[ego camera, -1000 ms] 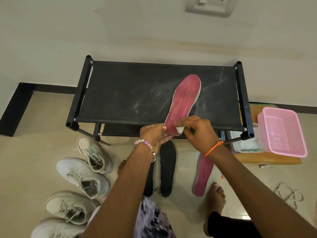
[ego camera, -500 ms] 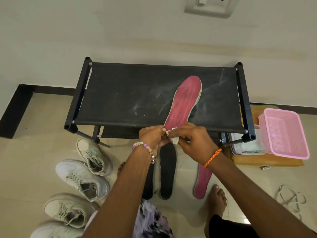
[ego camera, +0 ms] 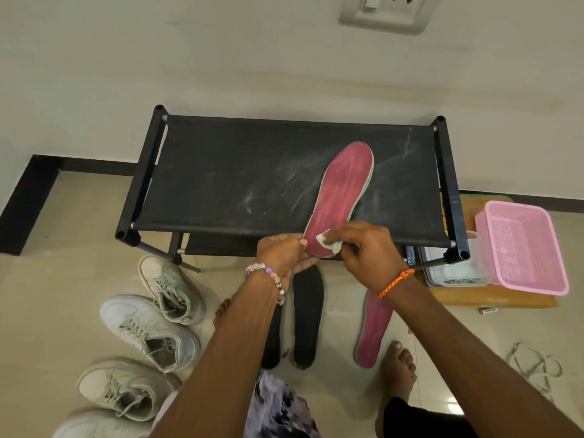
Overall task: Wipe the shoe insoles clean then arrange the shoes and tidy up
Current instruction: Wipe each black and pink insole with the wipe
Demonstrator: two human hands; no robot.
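A red insole (ego camera: pixel 343 191) lies tilted over the black fabric rack (ego camera: pixel 221 172), toe pointing away. My left hand (ego camera: pixel 281 252) pinches its heel edge. My right hand (ego camera: pixel 368 248) holds a small white wipe (ego camera: pixel 328 242) pressed on the heel of that insole. On the floor below lie a second red insole (ego camera: pixel 371 336) and two black insoles (ego camera: pixel 306 314), partly hidden by my arms. Several white sneakers (ego camera: pixel 151 330) stand in a column at the lower left.
A pink plastic basket (ego camera: pixel 524 248) and a clear tub (ego camera: pixel 455 273) sit on a brown board right of the rack. Loose laces (ego camera: pixel 534 365) lie on the floor at right. My bare feet stand beside the insoles. The wall is just behind the rack.
My right hand has slid the wipe from the heel's very edge back up onto the heel surface. The left hand keeps its pinch; the insole barely moved.
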